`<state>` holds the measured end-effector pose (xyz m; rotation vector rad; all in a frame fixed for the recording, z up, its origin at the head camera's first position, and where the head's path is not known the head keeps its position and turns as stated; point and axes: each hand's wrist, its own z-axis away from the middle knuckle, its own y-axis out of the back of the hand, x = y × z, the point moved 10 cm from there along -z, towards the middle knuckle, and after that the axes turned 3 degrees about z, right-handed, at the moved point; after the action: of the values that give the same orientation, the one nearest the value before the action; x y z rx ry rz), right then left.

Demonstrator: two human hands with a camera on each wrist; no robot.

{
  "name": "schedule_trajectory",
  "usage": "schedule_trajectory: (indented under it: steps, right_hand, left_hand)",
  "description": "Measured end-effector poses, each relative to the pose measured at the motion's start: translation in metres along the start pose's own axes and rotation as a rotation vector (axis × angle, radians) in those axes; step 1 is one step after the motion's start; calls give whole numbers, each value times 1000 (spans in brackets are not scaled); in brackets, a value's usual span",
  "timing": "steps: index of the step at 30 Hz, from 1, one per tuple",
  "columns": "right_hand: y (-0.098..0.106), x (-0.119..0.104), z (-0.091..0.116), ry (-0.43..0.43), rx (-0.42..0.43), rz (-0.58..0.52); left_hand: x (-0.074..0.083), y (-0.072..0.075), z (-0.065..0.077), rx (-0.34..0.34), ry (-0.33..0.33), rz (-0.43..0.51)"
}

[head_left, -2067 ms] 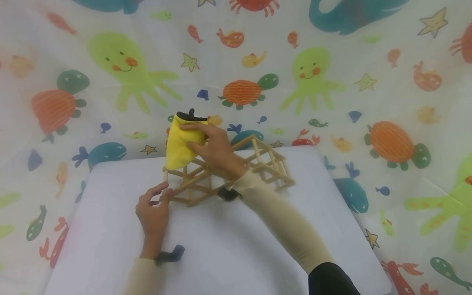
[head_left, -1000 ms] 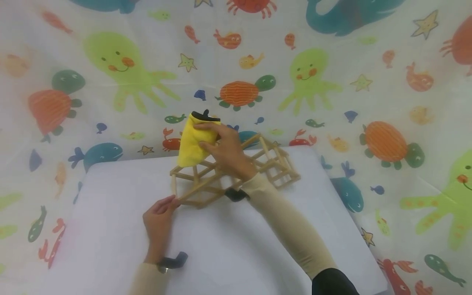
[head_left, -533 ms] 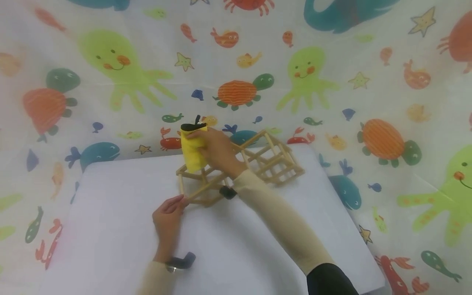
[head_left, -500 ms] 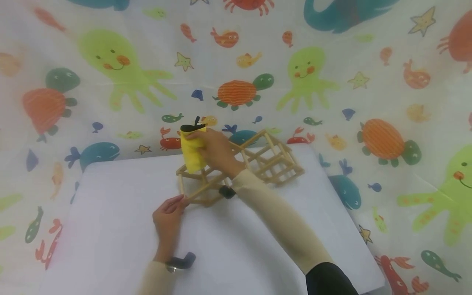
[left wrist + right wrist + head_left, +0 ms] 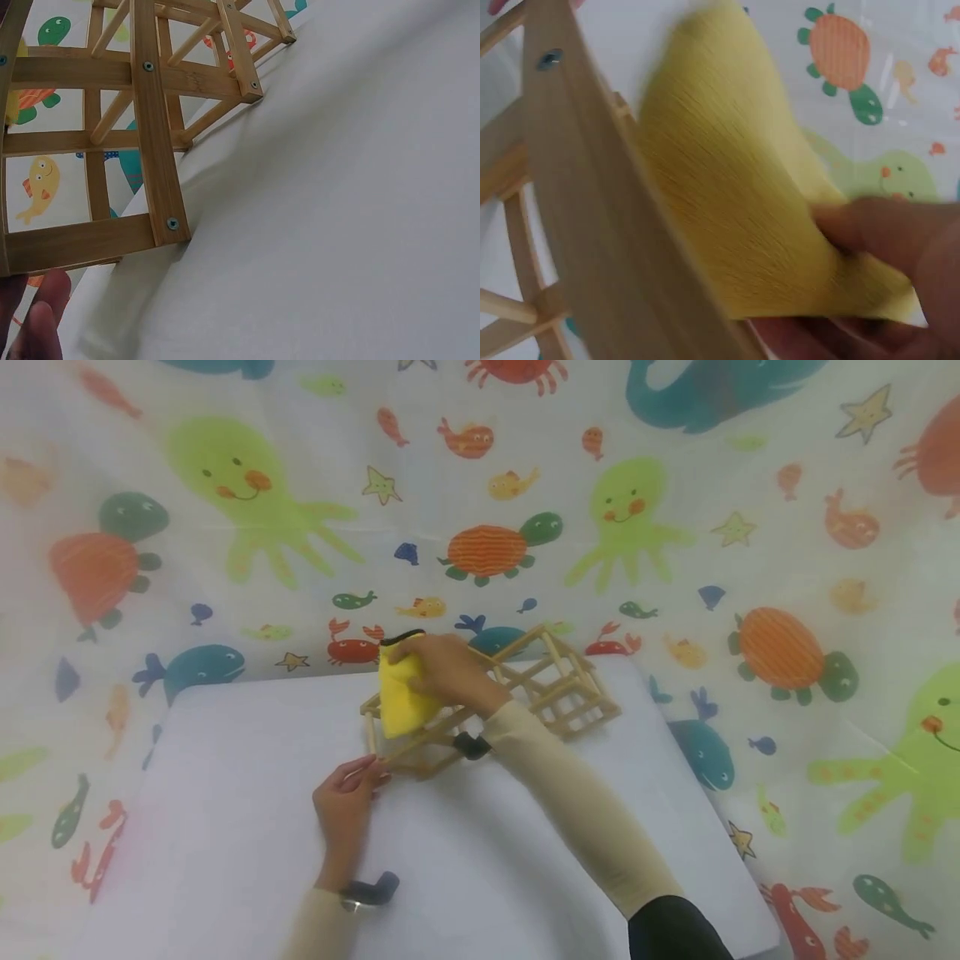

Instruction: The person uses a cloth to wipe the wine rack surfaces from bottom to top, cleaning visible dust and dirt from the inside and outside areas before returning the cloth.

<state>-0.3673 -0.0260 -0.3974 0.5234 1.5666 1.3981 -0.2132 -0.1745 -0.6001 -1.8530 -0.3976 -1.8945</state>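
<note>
Head view: our right grip [image 5: 453, 670] clamps the yellow cloth [image 5: 400, 697], hanging to its left at the left end of the wooden rack [image 5: 153, 135]; our left grip [image 5: 345, 799] pinches the near corner, the long axis slanting back rightward across the desk [image 5: 225, 777].

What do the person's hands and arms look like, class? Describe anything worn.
The left hand and right hand are bare, without gloves. The left sleeve and right sleeve are plain beige; up the right arm comes a black section. Dark fittings show at the left wrist and right wrist.
</note>
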Motion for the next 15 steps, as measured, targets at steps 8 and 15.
schedule_trajectory:
  steps: [8,15]
  right_hand:
    - [-20,-8,-6,106,6,88]
    - [-8,-8,1,123,-67,90]
  left_hand:
    - [0,4,0,31,13,-64]
    - [4,3,2,40,-17,-54]
